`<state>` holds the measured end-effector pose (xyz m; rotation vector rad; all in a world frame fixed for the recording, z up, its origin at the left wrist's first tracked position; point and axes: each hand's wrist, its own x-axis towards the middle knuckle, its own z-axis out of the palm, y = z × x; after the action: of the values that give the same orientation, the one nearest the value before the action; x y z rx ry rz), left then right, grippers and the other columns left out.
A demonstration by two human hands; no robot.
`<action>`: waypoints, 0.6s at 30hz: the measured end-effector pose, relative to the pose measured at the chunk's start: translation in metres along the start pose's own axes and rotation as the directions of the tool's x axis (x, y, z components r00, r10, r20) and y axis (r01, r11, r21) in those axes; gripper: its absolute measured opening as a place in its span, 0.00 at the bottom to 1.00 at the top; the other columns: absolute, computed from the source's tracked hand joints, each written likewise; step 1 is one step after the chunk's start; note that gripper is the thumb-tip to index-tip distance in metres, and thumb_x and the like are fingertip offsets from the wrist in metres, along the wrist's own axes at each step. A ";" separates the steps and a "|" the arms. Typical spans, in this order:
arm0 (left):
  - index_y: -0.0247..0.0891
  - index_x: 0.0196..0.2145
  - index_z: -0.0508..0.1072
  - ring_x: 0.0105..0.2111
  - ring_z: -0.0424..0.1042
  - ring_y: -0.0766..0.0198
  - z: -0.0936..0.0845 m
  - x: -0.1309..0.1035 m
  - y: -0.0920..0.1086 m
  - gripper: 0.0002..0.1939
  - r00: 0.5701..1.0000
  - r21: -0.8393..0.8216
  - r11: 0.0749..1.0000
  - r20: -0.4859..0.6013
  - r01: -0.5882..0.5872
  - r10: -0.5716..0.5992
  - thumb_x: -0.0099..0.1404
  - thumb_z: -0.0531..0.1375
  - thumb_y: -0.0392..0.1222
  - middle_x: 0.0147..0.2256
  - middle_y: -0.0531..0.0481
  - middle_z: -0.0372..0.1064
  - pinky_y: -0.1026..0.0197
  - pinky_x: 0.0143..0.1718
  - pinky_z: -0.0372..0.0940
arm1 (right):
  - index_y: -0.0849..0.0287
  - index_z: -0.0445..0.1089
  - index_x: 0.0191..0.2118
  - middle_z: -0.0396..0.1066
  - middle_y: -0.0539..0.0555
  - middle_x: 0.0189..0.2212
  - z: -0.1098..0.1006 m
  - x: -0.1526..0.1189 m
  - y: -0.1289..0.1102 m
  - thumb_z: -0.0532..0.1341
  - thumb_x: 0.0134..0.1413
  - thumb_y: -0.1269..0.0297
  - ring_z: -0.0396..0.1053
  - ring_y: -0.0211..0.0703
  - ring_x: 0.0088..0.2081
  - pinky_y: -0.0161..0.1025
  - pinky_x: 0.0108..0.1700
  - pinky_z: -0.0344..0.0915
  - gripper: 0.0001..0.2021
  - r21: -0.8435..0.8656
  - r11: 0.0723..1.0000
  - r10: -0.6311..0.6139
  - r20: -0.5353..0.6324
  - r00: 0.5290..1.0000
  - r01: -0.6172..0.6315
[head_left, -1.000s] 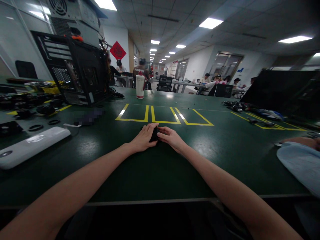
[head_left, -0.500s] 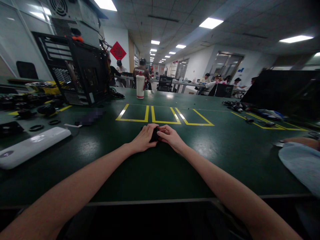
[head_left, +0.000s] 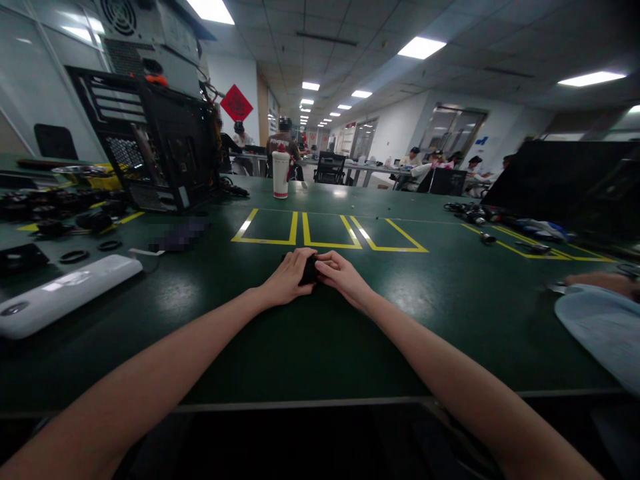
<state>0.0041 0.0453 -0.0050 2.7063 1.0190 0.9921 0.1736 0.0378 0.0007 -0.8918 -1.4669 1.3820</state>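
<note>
A small black object (head_left: 309,269), mostly covered by fingers, sits between my hands just above or on the green tabletop; its kind cannot be made out. My left hand (head_left: 289,277) is wrapped over its left side, fingers on top and thumb along the near side. From the right, my right hand (head_left: 343,275) pinches its edge with thumb and fingertips. Beyond both hands, yellow tape outlines (head_left: 333,245) mark the table.
At left lie a long white device (head_left: 70,290), black rings (head_left: 74,256) and an open black computer case (head_left: 165,147). A white cup (head_left: 281,177) stands farther back. On the right, a co-worker's light-blue sleeve (head_left: 595,327) reaches over the green table (head_left: 475,360) near black parts (head_left: 537,249).
My hands and the small black object stay almost where they were. At far right, the co-worker's sleeve has shifted slightly, and a small part near the tape there has moved a little left.
</note>
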 end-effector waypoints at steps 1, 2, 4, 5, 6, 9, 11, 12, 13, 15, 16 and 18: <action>0.38 0.52 0.49 0.48 0.57 0.51 0.000 0.000 0.001 0.32 1.000 0.004 1.000 0.001 -0.002 0.002 0.52 0.58 0.38 0.49 0.42 0.52 0.48 0.47 0.57 | 0.55 0.63 0.34 0.66 0.49 0.32 0.001 0.001 0.000 0.62 0.42 0.59 0.65 0.37 0.37 0.40 0.42 0.63 0.12 0.003 1.000 -0.003 -0.015 1.000 0.003; 0.38 0.52 0.49 0.47 0.57 0.51 -0.001 0.000 0.001 0.32 1.000 0.006 1.000 0.005 -0.005 0.005 0.52 0.58 0.38 0.49 0.42 0.52 0.48 0.47 0.57 | 0.55 0.63 0.34 0.66 0.49 0.33 0.001 0.002 0.001 0.62 0.42 0.60 0.65 0.37 0.38 0.40 0.42 0.63 0.12 0.001 1.000 -0.007 -0.027 1.000 0.007; 0.38 0.52 0.49 0.47 0.57 0.52 -0.002 0.000 0.003 0.31 1.000 0.009 1.000 0.010 -0.008 0.008 0.53 0.58 0.37 0.49 0.42 0.52 0.48 0.47 0.57 | 0.55 0.64 0.36 0.65 0.50 0.35 0.001 0.003 0.003 0.63 0.41 0.60 0.64 0.38 0.40 0.41 0.43 0.63 0.13 -0.003 1.000 -0.001 -0.036 0.999 0.001; 0.38 0.52 0.49 0.47 0.57 0.52 -0.002 0.000 0.003 0.31 1.000 0.011 1.000 0.010 -0.005 0.005 0.53 0.58 0.37 0.49 0.42 0.52 0.48 0.47 0.57 | 0.55 0.64 0.37 0.65 0.51 0.37 0.001 0.004 0.004 0.62 0.41 0.61 0.64 0.39 0.40 0.41 0.44 0.62 0.14 -0.004 1.000 0.009 -0.034 0.999 -0.009; 0.38 0.52 0.49 0.47 0.57 0.52 -0.002 0.000 0.004 0.31 1.000 0.014 1.000 0.010 -0.002 0.002 0.53 0.58 0.37 0.49 0.42 0.52 0.48 0.47 0.57 | 0.56 0.65 0.38 0.65 0.51 0.38 0.000 0.005 0.004 0.62 0.42 0.61 0.64 0.39 0.40 0.42 0.45 0.62 0.14 -0.010 1.000 0.019 -0.033 0.999 -0.020; 0.38 0.52 0.49 0.47 0.57 0.52 -0.003 -0.001 0.004 0.31 1.000 0.020 1.000 0.016 -0.002 0.001 0.53 0.58 0.38 0.49 0.42 0.52 0.49 0.47 0.57 | 0.57 0.65 0.39 0.66 0.52 0.39 -0.001 0.005 0.005 0.61 0.43 0.61 0.65 0.39 0.40 0.43 0.46 0.61 0.15 -0.051 0.999 0.013 -0.011 1.000 -0.014; 0.37 0.52 0.49 0.47 0.57 0.52 -0.003 -0.001 0.004 0.31 1.000 0.025 1.000 0.018 -0.007 0.007 0.53 0.58 0.38 0.49 0.42 0.52 0.49 0.47 0.57 | 0.57 0.65 0.39 0.66 0.52 0.38 -0.002 0.004 0.003 0.62 0.42 0.62 0.65 0.39 0.40 0.43 0.46 0.61 0.14 -0.089 0.996 -0.022 0.009 1.000 0.023; 0.37 0.52 0.49 0.47 0.57 0.52 -0.003 -0.001 0.003 0.31 1.000 0.029 1.000 0.018 -0.010 0.010 0.53 0.58 0.38 0.49 0.42 0.52 0.49 0.47 0.57 | 0.57 0.65 0.38 0.66 0.51 0.37 -0.003 0.003 0.002 0.63 0.41 0.63 0.64 0.39 0.40 0.42 0.46 0.61 0.15 -0.105 0.994 -0.043 0.019 0.999 0.044; 0.36 0.52 0.49 0.47 0.57 0.52 -0.002 -0.001 0.003 0.31 1.000 0.035 0.999 0.017 -0.011 0.010 0.53 0.58 0.38 0.48 0.42 0.52 0.50 0.48 0.56 | 0.57 0.65 0.38 0.67 0.51 0.37 -0.003 0.002 0.001 0.64 0.39 0.64 0.64 0.39 0.41 0.42 0.46 0.60 0.16 -0.118 0.991 -0.061 0.026 0.998 0.063; 0.35 0.52 0.49 0.47 0.56 0.52 -0.001 -0.001 0.002 0.31 1.000 0.048 0.999 0.012 -0.011 0.010 0.53 0.58 0.38 0.48 0.41 0.52 0.50 0.48 0.56 | 0.56 0.64 0.38 0.67 0.50 0.36 -0.003 0.000 0.000 0.65 0.38 0.64 0.65 0.39 0.40 0.42 0.46 0.60 0.17 -0.123 0.990 -0.068 0.036 0.997 0.072; 0.35 0.52 0.49 0.47 0.56 0.52 0.000 0.000 0.002 0.31 1.000 0.056 0.998 0.009 -0.009 0.008 0.53 0.58 0.38 0.48 0.41 0.52 0.50 0.48 0.56 | 0.56 0.64 0.38 0.67 0.50 0.35 -0.002 -0.001 0.000 0.64 0.39 0.63 0.65 0.39 0.39 0.42 0.46 0.61 0.17 -0.108 0.993 -0.053 0.036 0.998 0.057; 0.35 0.52 0.49 0.47 0.56 0.52 0.000 0.000 0.002 0.31 1.000 0.074 0.997 0.003 -0.006 0.006 0.53 0.58 0.38 0.49 0.41 0.52 0.51 0.47 0.56 | 0.55 0.64 0.38 0.67 0.50 0.34 -0.001 -0.001 -0.001 0.63 0.41 0.61 0.66 0.38 0.37 0.42 0.44 0.62 0.15 -0.063 0.998 -0.010 0.016 1.000 0.011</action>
<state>0.0055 0.0435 -0.0047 2.7702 1.0684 0.9706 0.1750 0.0368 0.0011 -0.9133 -1.5327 1.3441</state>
